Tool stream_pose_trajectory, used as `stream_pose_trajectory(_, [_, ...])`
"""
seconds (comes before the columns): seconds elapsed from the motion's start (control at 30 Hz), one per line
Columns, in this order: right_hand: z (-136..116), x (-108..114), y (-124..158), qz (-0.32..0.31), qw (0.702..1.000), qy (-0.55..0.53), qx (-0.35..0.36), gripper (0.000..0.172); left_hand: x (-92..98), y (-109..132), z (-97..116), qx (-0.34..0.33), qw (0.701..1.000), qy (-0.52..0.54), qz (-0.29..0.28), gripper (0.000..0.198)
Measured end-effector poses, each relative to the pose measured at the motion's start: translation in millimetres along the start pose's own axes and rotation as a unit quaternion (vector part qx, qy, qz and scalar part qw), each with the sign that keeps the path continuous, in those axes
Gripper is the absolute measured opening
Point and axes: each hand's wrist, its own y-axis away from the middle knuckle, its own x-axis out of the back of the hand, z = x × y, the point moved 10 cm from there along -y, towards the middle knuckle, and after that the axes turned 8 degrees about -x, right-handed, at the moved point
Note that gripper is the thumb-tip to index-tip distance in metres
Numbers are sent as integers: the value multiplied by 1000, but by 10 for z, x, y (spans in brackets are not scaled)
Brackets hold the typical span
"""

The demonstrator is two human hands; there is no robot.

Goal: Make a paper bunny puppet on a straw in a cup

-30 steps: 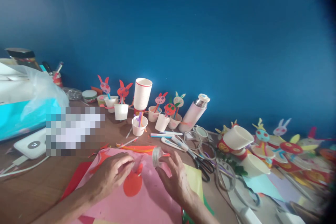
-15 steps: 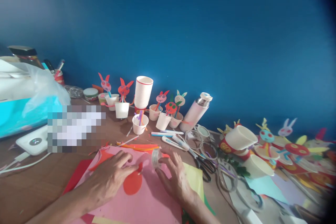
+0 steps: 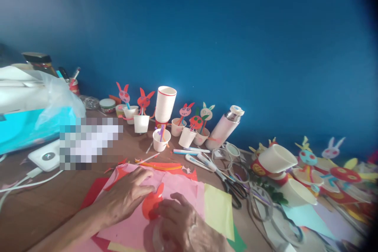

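Along the front edge of the desk (image 3: pixel 29 201), limp pink paper (image 3: pixel 184 191) is pressed flat under the spread fingers of the left hand (image 3: pixel 124 197), while a flimsy red paper cutout (image 3: pixel 149 208), best taken by its edge, lies beneath the curved fingers of the right hand (image 3: pixel 180 220), whether gripped being impossible to tell.

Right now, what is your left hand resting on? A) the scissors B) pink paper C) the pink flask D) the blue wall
B. The left hand lies flat on the pink paper, its fingertips close to a red paper shape.
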Motion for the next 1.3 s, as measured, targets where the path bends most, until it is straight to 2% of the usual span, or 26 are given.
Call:
stream_pose_trajectory(0.17, [-7,-124,27,-6,1000,20,11,14,-32,8,35,-30,999,-11,21,37])
stream_pose_trajectory(0.5, [-23,-107,3,-18,1000,21,0,13,-156,32,-9,-27,999,-37,-2,27])
stream_pose_trajectory(0.73, [-17,-97,0,-20,1000,2,-8,10,-104,18,18,-34,999,-39,18,28])
stream_pose_trajectory(0.9, [-9,-76,-4,-19,1000,-5,-16,8,-92,1,30,-41,998,-38,8,27])
stream_pose_trajectory(1.13, [-19,-45,-18,-19,1000,-7,-14,8,-39,26,51,-56,997,-42,42,29])
stream_pose_trajectory(1.3, [-26,-38,-25,-20,1000,-8,-16,7,-70,18,43,-50,998,-45,22,28])
